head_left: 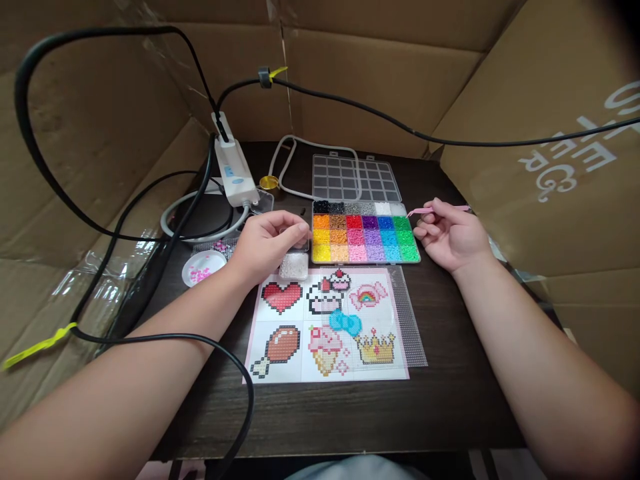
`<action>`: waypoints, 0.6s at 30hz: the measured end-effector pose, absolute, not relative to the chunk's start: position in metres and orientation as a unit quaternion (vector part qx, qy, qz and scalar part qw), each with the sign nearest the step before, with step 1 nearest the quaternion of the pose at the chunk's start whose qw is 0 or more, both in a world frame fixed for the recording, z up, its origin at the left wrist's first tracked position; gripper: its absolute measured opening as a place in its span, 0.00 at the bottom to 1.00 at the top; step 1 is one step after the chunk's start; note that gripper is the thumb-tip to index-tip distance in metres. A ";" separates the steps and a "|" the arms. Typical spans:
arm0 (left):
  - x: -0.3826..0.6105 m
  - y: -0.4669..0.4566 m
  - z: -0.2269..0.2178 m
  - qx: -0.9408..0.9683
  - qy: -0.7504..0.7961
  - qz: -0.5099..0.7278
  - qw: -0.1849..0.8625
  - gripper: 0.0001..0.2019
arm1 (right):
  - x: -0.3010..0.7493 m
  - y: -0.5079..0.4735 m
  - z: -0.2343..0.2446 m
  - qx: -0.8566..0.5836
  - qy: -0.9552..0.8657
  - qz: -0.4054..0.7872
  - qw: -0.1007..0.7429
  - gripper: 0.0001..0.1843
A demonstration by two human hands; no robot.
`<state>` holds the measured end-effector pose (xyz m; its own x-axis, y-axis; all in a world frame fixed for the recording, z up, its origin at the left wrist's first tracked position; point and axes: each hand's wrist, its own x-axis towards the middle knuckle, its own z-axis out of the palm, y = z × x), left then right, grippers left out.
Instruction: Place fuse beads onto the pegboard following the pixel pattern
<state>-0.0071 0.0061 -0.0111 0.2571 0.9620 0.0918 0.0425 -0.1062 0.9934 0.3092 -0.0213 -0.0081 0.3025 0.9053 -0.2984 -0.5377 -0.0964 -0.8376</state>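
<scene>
My right hand [454, 237] is closed on pink tweezers [424, 211], whose tips point left at the green beads on the right edge of the bead case [366, 261]. This open case has rows of compartments with beads sorted by colour. My left hand [267, 245] is beside the case's left edge with fingers curled and thumb near the forefinger; whatever they grip is hidden. Just under it stands a small clear box [294, 267] of white beads. In front lies a pattern sheet [280, 319] with pixel pictures, partly under a clear pegboard [413, 327]. A blue bead bow [345, 323] rests on the board.
A white dish [204, 268] of pink beads is at the left. Behind are a power strip [235, 170], a gold-coloured round object [269, 183] and the case's clear lid [355, 177]. Black cables [350, 103] loop overhead and across my left forearm. Cardboard walls [380, 47] surround the table.
</scene>
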 end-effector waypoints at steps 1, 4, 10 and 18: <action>-0.007 0.006 -0.011 0.599 0.421 0.441 0.519 0.08 | 0.309 -0.021 -0.008 -0.485 -0.191 0.560 0.644 0.12; -0.006 0.006 -0.010 0.601 0.424 0.439 0.517 0.08 | 0.309 -0.021 -0.008 -0.486 -0.195 0.558 0.644 0.12; -0.006 0.005 -0.009 0.602 0.434 0.433 0.511 0.09 | 0.310 -0.022 -0.009 -0.491 -0.205 0.555 0.639 0.11; -0.006 0.004 -0.009 0.601 0.440 0.433 0.507 0.08 | 0.309 -0.023 -0.009 -0.496 -0.219 0.549 0.636 0.09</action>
<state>-0.0057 0.0043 -0.0088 0.2379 0.9684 0.0748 0.0889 -0.0984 0.9912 0.3093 -0.0233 -0.0089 0.3008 0.9160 -0.2655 -0.4805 -0.0950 -0.8718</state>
